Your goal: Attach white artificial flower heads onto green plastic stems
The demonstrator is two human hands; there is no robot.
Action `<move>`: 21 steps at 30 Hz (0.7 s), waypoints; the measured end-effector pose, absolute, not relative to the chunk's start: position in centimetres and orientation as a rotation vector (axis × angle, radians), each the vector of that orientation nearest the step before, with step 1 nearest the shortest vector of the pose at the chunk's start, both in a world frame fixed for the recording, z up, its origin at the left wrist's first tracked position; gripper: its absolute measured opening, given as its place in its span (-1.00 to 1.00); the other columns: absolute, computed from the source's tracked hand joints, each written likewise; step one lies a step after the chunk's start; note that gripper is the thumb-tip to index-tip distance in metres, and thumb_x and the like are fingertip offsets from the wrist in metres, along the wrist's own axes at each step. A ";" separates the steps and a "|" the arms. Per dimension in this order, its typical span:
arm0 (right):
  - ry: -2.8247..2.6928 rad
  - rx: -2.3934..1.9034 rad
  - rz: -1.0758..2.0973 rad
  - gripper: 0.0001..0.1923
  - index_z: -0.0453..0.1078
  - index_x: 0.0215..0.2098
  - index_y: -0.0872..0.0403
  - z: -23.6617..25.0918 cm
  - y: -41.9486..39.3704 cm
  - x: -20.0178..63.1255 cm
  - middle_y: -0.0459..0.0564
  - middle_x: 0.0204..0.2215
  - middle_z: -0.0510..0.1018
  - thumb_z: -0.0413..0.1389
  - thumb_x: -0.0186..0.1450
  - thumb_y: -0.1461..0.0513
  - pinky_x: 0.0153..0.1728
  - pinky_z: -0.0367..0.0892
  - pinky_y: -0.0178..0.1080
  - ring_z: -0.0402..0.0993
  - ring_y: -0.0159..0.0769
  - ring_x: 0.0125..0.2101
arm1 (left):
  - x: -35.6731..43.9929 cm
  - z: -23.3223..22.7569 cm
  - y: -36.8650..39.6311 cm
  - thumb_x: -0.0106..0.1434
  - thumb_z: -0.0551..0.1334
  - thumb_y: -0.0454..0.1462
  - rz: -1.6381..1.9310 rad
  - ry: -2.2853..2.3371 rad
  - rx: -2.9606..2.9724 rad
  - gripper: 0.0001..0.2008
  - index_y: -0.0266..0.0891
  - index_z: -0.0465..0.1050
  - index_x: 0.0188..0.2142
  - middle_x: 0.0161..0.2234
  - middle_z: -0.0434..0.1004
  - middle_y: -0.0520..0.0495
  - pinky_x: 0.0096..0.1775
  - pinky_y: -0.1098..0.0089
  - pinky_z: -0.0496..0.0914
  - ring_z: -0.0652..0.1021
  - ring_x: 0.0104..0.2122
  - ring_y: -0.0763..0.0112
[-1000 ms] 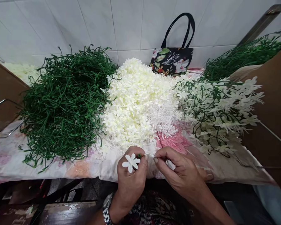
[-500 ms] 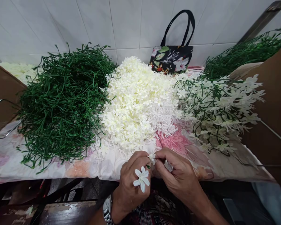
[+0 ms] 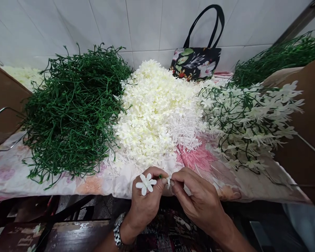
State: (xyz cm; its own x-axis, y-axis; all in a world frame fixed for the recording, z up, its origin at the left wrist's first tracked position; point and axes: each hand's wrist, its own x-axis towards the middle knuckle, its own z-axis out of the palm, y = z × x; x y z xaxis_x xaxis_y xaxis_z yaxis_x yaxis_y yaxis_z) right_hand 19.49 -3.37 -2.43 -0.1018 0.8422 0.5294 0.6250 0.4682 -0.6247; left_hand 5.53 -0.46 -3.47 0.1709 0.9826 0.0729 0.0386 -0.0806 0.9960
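My left hand point(image 3: 146, 201) is closed on a green artificial flower stem, whose tip point(image 3: 160, 177) shows between thumb and forefinger. A white artificial flower point(image 3: 146, 184) on that stem sticks out over the back of the hand. My right hand point(image 3: 195, 196) pinches a small white blossom point(image 3: 168, 181) at the stem's tip, partly hidden by the fingers. Behind my hands lies a heap of loose cream-white blossoms point(image 3: 149, 115), with thin white stamens point(image 3: 186, 129) at its right side. To the left is a large pile of bare green stems point(image 3: 73, 112).
Assembled white flower sprays point(image 3: 249, 122) lie at the right, beside a cardboard box point(image 3: 301, 140). Another cardboard box point(image 3: 5, 105) stands at the left. A floral black handbag point(image 3: 196, 63) leans on the tiled wall point(image 3: 144, 28). More green stems point(image 3: 278, 56) lie at the back right. A patterned cloth point(image 3: 60, 190) covers the table.
My left hand has turned, so its flower has moved up and left and the green stem tip now shows. The right fingers still pinch the blossom. The view has shifted slightly.
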 end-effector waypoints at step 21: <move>-1.614 -1.242 0.520 -0.92 0.38 -0.32 0.05 -2.6 -3.4 20.3 -0.12 -0.51 0.49 0.08 0.26 0.35 -0.50 0.35 -0.42 0.44 -0.44 -0.52 | 4.7 -2.4 -0.6 0.26 0.11 -0.30 0.996 0.935 1.481 -0.79 -0.23 0.54 -0.33 -0.46 0.45 -0.05 -0.34 0.40 0.35 0.46 -0.41 0.37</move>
